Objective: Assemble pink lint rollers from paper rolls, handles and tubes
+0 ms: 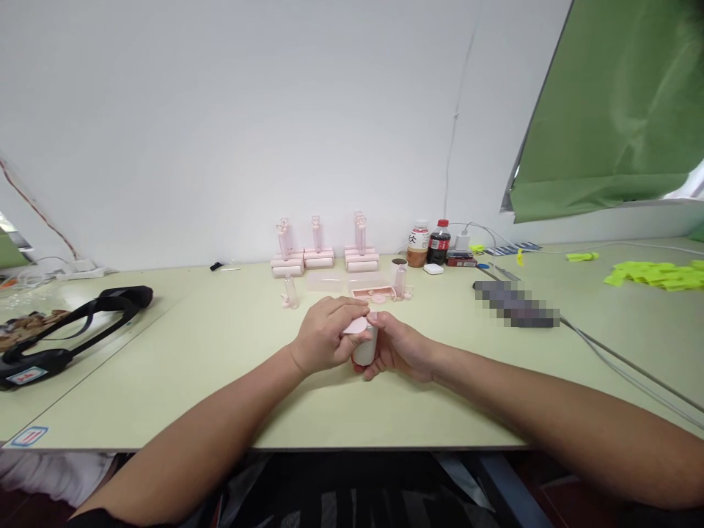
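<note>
My left hand point(330, 334) is closed over a flat pale pink piece point(356, 325). It presses this against the top of a small white cylinder point(365, 353). My right hand point(404, 346) wraps round the cylinder from the right, thumb up at its top edge. The fingers cover much of both parts, so I cannot tell how they join. Just beyond the hands lie an open pink case point(363, 292) and a clear pink tube-shaped part point(401, 281). A similar clear part point(291, 292) stands farther left.
Pink boxes point(361, 260) with clear upright tubes line the wall. Two drink bottles, one dark with a red cap point(439, 243), stand right of them. A black headset-like frame point(82, 330) lies left. Cables point(605, 359) and yellow-green strips point(660, 274) lie right.
</note>
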`<state>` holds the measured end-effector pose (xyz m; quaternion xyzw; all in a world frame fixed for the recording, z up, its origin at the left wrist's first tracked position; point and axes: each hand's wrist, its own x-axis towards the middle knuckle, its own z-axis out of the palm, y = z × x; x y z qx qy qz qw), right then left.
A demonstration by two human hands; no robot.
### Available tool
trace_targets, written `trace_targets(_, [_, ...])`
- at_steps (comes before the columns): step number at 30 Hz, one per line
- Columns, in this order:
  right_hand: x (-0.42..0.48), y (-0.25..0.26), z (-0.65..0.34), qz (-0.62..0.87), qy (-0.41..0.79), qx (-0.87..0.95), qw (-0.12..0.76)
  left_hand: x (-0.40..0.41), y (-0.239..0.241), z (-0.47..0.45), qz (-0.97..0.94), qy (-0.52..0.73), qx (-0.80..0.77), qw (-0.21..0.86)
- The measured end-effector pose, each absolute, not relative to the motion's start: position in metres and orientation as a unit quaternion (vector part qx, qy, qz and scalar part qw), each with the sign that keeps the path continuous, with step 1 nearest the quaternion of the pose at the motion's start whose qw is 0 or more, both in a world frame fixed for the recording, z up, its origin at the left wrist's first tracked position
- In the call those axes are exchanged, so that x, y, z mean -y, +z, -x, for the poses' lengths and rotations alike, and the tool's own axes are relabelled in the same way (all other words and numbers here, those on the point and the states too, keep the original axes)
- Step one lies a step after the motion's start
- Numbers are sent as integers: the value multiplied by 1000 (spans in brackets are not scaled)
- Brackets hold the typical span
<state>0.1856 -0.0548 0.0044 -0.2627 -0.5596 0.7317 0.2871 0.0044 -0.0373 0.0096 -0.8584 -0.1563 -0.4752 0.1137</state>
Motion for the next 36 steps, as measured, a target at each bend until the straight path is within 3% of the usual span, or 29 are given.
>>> trace_targets(36, [42,-11,-187,282,672,604,324,38,11,-6,855,-481,193,-7])
